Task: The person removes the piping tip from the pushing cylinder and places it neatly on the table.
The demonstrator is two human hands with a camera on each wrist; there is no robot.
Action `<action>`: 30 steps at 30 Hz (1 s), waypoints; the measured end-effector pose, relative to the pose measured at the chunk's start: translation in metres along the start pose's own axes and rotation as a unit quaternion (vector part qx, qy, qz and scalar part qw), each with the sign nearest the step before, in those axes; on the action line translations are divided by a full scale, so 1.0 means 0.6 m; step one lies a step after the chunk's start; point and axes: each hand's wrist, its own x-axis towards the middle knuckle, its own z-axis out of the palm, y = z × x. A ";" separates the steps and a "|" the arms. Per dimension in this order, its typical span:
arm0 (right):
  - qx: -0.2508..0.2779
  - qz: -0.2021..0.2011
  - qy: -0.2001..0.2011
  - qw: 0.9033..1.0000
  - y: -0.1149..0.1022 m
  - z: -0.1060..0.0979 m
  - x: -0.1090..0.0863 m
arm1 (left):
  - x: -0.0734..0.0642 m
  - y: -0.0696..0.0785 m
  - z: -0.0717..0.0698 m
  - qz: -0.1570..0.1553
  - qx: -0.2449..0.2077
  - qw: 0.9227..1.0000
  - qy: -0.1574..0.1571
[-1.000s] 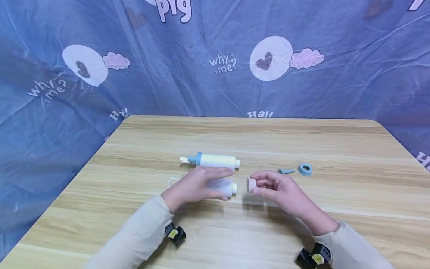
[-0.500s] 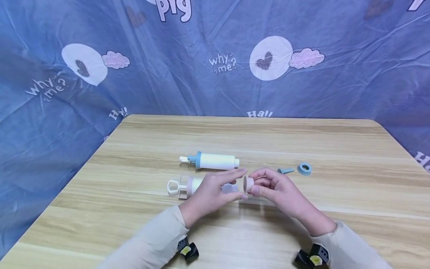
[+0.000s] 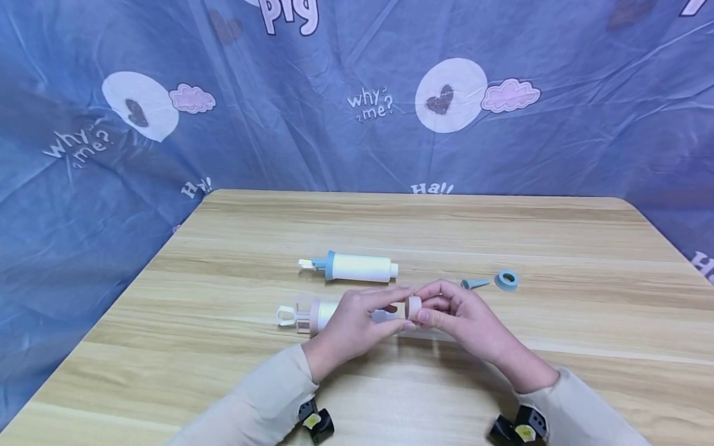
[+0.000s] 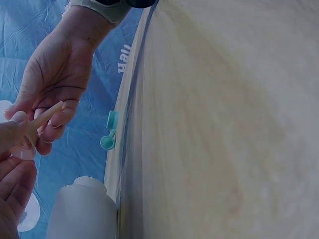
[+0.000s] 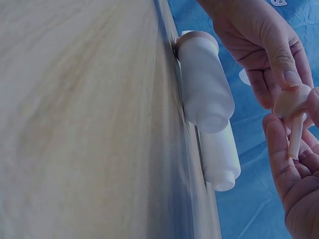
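Note:
Between my fingertips is a pale pink ring-shaped cap point(image 3: 413, 308), and a slim tapered nozzle point(image 5: 296, 135) sticks out from it in both wrist views. My right hand point(image 3: 468, 319) pinches the cap from the right, its fingers bent around the nozzle side. From the left, my left hand point(image 3: 357, 325) has its thumb and fingertips on the cap's rim, as the right wrist view also shows. Under the left hand lies a white syringe-like cylinder point(image 3: 326, 314) with a pink collar and a white loop handle point(image 3: 287, 316). Its right end is mostly hidden by that hand.
Farther back lies a similar white cylinder point(image 3: 362, 268) with a blue collar. A small blue nozzle point(image 3: 475, 284) and a blue ring point(image 3: 506, 280) lie beyond my right hand. The wooden table point(image 3: 223, 384) ends at a blue printed curtain point(image 3: 312, 136).
My left hand has moved right, off the pink-collared cylinder and onto the cap. The right hand has turned the cap slightly and shifted it a little left.

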 end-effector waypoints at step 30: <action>-0.040 0.061 0.038 0.997 -0.004 -0.017 -0.012 | -0.010 0.000 -0.028 -0.060 0.002 0.998 0.036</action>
